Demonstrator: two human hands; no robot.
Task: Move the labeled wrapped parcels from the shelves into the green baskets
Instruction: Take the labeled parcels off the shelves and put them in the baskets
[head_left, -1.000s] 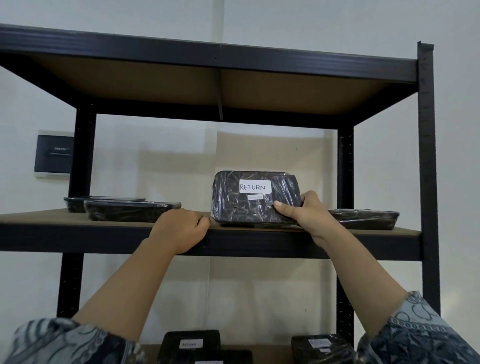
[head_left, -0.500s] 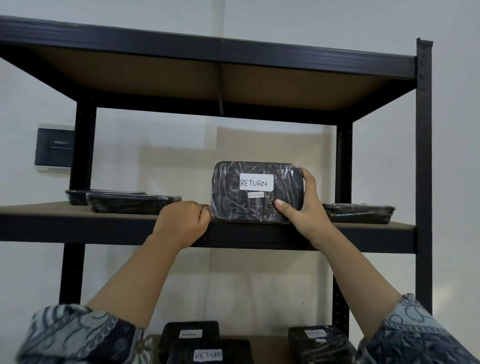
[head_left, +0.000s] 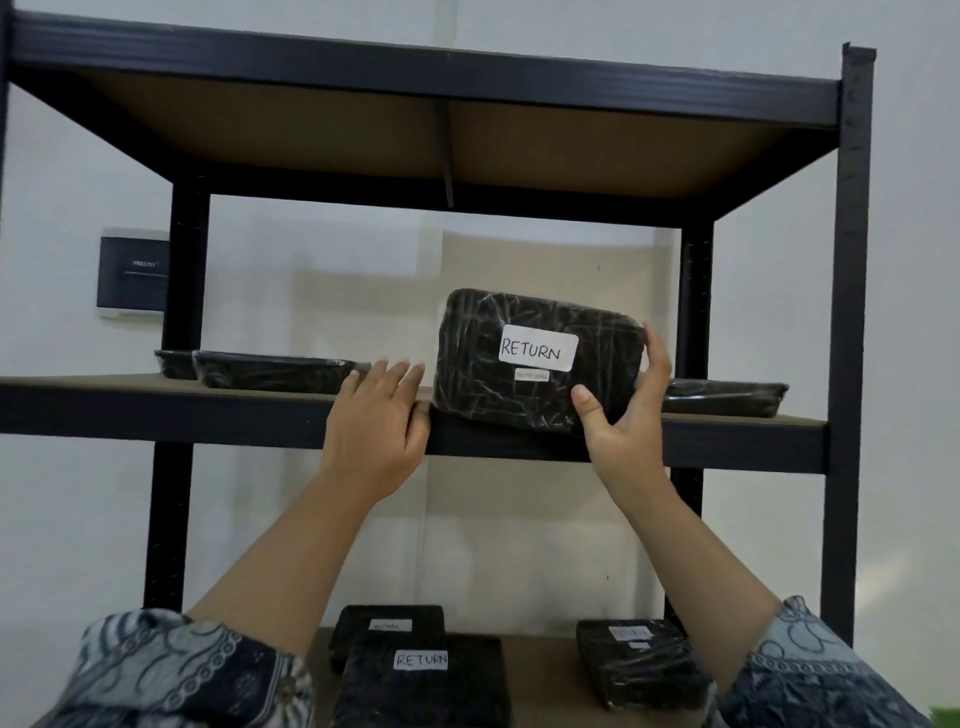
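While right hand (head_left: 626, 421) grips, parcel (head_left: 519, 364) overlaps shelf edge (head_left: 208, 415).

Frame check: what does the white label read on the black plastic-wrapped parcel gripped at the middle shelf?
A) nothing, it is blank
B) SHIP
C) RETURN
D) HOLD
C: the white label on the black plastic-wrapped parcel, which the right hand grips at its lower right corner, reads RETURN in handwritten capitals.

Illegible small label (head_left: 531, 375) on parcel (head_left: 483, 364)
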